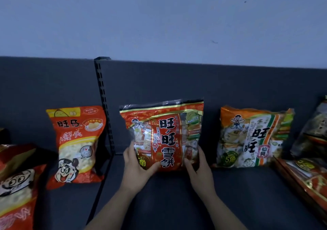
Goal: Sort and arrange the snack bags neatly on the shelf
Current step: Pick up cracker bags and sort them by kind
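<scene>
Red snack bag [163, 136] upright on shelf [177, 194] — left hand [137, 167] and right hand [200, 171] both grip its lower corners.

Dim bluish light, soft overall, edges warped, maybe slight blur

From my remote feed: pale blue-grey wall [159, 17] fills the upper half, with two small dark marks at right. Below it, dark back panel [230, 84]. A slotted black upright [104, 105] divides the panel left of centre.
</scene>
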The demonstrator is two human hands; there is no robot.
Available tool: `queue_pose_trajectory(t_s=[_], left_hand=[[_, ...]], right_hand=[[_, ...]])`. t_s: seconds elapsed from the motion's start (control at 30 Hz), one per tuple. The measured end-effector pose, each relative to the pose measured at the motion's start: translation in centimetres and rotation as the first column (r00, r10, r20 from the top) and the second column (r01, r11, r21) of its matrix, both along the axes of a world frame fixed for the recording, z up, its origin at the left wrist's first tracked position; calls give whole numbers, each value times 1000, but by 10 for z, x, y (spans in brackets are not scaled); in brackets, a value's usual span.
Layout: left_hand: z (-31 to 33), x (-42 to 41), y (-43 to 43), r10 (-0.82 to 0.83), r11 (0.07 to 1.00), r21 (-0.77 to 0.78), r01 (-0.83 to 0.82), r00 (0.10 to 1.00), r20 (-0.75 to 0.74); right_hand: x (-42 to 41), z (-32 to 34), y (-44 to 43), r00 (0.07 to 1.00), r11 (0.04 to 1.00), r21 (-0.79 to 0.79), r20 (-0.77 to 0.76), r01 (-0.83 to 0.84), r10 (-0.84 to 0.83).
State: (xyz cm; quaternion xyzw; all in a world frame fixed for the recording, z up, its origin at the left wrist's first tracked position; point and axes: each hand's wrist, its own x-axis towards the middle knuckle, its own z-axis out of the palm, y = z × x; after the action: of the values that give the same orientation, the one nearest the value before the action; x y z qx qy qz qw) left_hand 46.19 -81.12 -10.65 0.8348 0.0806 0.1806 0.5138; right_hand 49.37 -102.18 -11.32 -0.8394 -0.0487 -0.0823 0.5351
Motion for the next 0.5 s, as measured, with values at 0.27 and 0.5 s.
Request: queue_pose_trajectory(t_s=[0.27,0.5], left_hand=[[-5,-1,-1,159,963,210,-169,985,65],[-8,1,1,102,984,142,-111,992,70]], right_hand=[[-2,-3,-1,997,999,31,-66,27,-25],[0,-1,2,998,999,7,-54,41,-41]])
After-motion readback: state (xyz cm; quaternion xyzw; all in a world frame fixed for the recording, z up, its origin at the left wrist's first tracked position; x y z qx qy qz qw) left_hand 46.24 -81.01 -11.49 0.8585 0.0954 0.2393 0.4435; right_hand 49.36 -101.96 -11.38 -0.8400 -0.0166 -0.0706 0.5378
